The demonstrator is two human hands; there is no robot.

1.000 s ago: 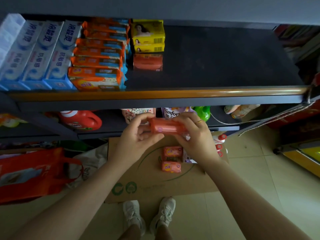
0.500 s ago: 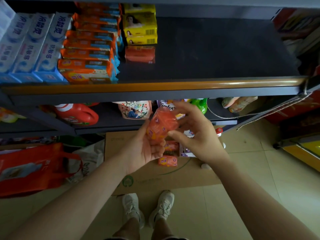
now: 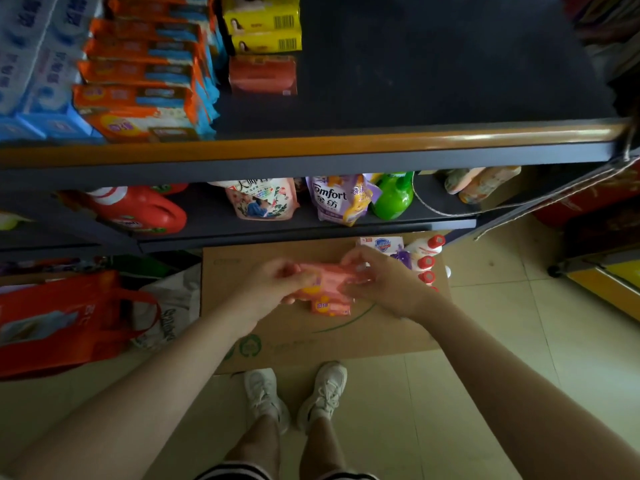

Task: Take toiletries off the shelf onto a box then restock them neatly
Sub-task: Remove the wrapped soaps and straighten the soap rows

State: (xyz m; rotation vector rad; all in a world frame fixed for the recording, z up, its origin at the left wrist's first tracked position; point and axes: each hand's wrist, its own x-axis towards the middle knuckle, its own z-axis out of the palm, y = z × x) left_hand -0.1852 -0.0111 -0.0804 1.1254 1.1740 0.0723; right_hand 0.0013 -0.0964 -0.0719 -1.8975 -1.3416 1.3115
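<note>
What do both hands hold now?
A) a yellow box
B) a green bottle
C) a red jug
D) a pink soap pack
D: the left hand and the right hand grip one pink soap pack over the cardboard box.

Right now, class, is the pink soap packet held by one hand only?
No: the left hand and right hand both grip the pink soap packet.

"Comfort" stands on the purple pouch on the lower shelf; Chinese characters beneath, perhaps "金纺", are blurry.
</note>
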